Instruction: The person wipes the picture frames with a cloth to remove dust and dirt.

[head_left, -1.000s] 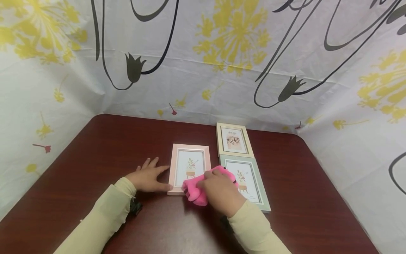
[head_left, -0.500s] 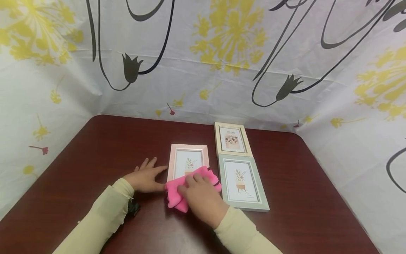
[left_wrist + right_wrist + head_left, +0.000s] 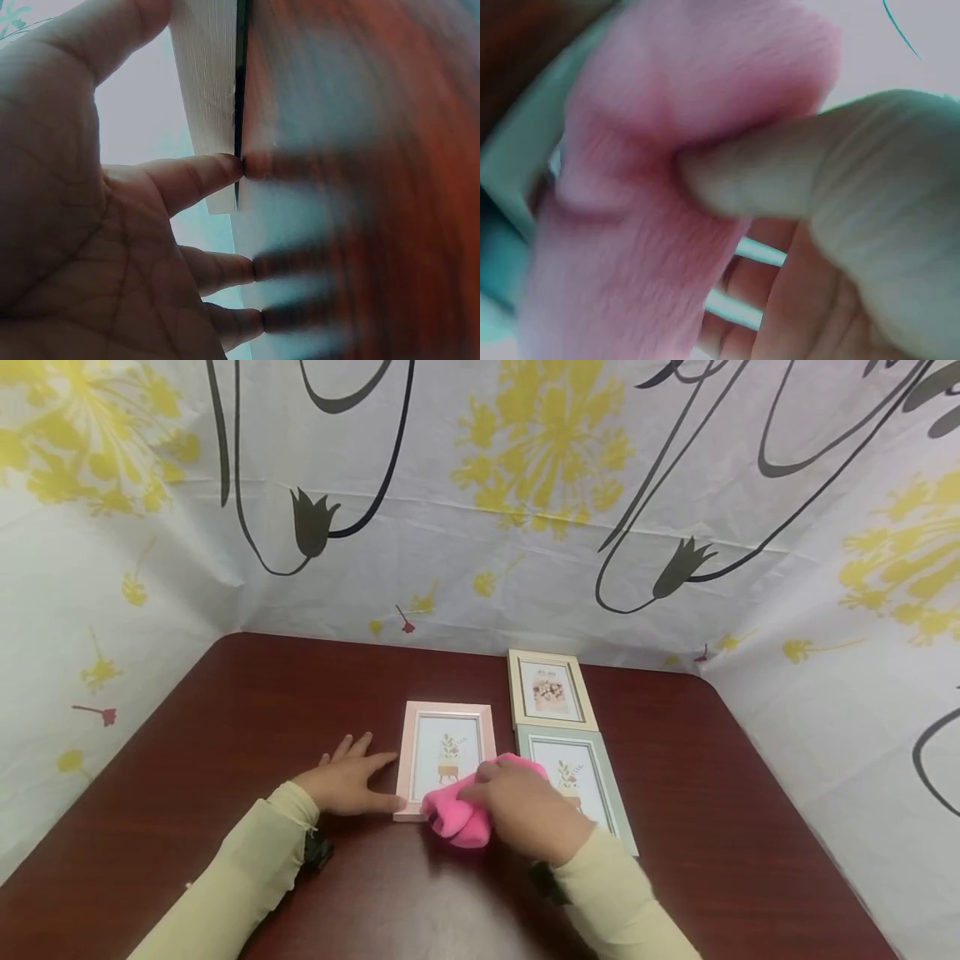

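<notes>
A pink picture frame (image 3: 410, 752) with a potted-plant print lies flat on the dark red-brown table. My left hand (image 3: 347, 785) is spread at its left side, the thumb on the lower left corner; in the left wrist view the index fingertip touches the table along the frame's edge (image 3: 210, 82). With my right hand (image 3: 534, 810) I grip a folded bright pink cloth (image 3: 457, 814), the thumb pressing into its fold in the right wrist view. The cloth lies over the frame's lower right corner and hides it. Part of the green picture frame (image 3: 611, 777) is behind cloth and hand.
Above the green frame lies a cream picture frame (image 3: 516, 689), the two edges meeting. A white sheet (image 3: 420, 577) with yellow and dark flower prints hangs around the table (image 3: 315, 685) at the back and sides.
The cloth in my right hand went left across the pink frame's lower edge, then back right to its lower right corner. My left hand stays at the frame's left side.
</notes>
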Available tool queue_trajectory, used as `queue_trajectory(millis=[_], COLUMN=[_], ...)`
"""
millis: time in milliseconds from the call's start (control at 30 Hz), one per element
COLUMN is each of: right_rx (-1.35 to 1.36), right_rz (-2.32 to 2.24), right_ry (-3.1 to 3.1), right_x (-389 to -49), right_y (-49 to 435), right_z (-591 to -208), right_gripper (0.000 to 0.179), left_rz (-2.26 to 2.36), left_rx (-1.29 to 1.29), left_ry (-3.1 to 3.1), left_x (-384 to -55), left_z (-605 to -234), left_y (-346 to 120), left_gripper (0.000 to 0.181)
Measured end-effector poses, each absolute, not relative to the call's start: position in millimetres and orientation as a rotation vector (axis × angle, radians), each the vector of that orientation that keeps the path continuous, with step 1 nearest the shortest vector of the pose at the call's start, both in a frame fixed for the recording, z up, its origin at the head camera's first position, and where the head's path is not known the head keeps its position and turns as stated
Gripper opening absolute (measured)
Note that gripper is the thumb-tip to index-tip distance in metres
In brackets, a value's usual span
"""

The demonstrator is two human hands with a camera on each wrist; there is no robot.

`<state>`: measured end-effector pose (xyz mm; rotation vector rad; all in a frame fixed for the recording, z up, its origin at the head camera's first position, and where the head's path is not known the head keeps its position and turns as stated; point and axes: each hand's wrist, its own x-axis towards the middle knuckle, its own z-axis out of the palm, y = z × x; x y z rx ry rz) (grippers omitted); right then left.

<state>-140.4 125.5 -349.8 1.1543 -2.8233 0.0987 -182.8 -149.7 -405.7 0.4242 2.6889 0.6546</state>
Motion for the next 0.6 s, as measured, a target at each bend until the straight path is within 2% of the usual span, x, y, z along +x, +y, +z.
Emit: queue_trajectory(millis=[100, 267, 600], right_rx=[1.112, 0.833, 0.259], right_rz=[0.293, 0.297, 0.245], right_ry=[-2.733, -2.607, -2.835], right_x=[-146.5, -162.0, -187.0], right_y=[152.2, 217.0, 362.6], right_z=[-333.7, -318.7, -359.5], right_gripper=[0.046, 0.044, 0.037], left_rz=[0.659, 0.651, 0.651], left_rx=[0.434, 0.439, 0.407], left_ry=[2.684, 2.689, 2.691], left_x=[-182.7, -182.8, -179.2], left_z=[-405.8, -405.2, -403.3], left_y=[-148.8, -145.4, -146.4], left_gripper=[0.089, 0.088, 0.087])
